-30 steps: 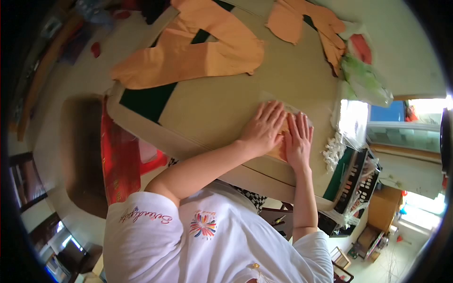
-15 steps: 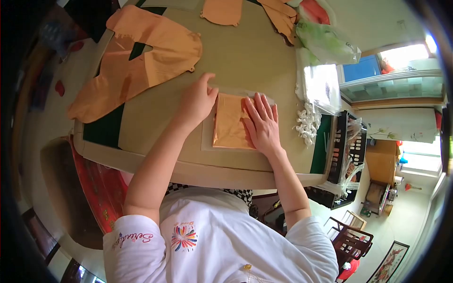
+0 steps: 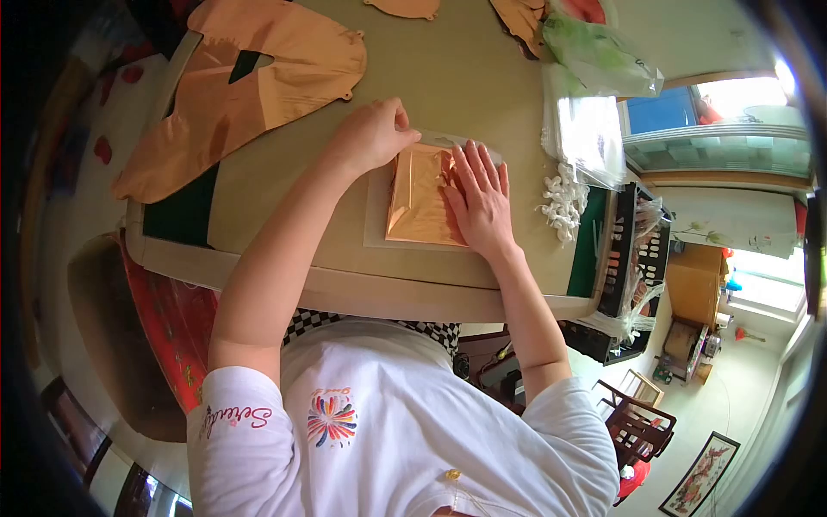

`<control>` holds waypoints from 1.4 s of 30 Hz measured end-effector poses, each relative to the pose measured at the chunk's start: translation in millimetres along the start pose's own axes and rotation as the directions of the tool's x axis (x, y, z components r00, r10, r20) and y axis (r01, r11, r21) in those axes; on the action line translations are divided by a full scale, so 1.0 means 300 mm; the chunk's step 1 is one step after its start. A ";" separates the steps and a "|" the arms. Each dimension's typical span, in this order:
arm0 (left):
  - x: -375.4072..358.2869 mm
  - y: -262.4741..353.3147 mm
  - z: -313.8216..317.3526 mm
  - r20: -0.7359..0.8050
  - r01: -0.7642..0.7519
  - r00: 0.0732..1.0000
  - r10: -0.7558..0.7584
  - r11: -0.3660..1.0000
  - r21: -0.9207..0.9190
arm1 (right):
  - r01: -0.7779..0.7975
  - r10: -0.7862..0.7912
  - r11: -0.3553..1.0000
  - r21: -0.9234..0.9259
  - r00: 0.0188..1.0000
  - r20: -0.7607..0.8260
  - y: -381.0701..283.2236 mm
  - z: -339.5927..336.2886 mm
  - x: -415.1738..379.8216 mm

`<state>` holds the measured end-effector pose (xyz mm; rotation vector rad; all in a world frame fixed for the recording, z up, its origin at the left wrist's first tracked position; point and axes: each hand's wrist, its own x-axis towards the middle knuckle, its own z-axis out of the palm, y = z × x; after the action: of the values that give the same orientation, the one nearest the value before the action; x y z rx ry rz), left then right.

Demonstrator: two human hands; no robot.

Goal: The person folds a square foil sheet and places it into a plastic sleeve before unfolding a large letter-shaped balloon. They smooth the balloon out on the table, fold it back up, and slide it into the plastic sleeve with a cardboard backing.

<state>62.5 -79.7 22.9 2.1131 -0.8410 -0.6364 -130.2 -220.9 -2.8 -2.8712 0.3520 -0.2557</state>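
A folded rose-gold foil balloon [image 3: 418, 202] lies in a clear plastic bag [image 3: 376, 215] near the table's front edge. My right hand [image 3: 484, 196] rests flat on the right side of this packet, fingers stretched out. At the bag's far left corner, my left hand [image 3: 379, 131] has thumb and forefinger pinched together on the plastic edge. Farther left lies a large flat rose-gold foil balloon [image 3: 284, 82] with small tabs and a hole in it.
More foil pieces [image 3: 403, 7] lie at the far edge. On the right are a stack of clear bags [image 3: 586, 142], a pile of small white items [image 3: 564, 202] and a green-white plastic bag [image 3: 599, 60]. A black crate [image 3: 627, 250] stands beyond the table's right edge.
My left hand has moved to the bag's far corner, and its thumb and forefinger have closed there. The right hand stays flat on the packet. The view has shifted slightly.
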 end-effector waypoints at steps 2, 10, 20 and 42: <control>0.003 0.000 -0.007 0.033 0.014 0.999 -0.015 1.000 0.013 | 0.002 -0.002 1.000 -0.003 1.000 0.000 0.000 0.001 0.000; -0.019 0.001 0.077 -0.171 -0.128 0.966 0.194 0.934 0.335 | 0.032 -0.031 0.997 -0.064 0.999 0.010 0.004 0.004 -0.003; -0.102 -0.073 0.118 -0.384 -0.271 0.847 0.367 0.920 0.282 | 0.048 -0.048 0.997 -0.063 0.999 0.006 0.001 -0.002 -0.002; -0.069 -0.057 0.119 0.026 0.145 0.989 -0.145 0.916 -0.375 | 0.052 -0.050 0.996 -0.074 0.998 0.031 -0.004 -0.017 -0.002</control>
<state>31.2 -72.5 -8.3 1.8325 -0.5124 -0.8042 -131.3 -220.6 2.2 -2.9575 0.2889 -0.2145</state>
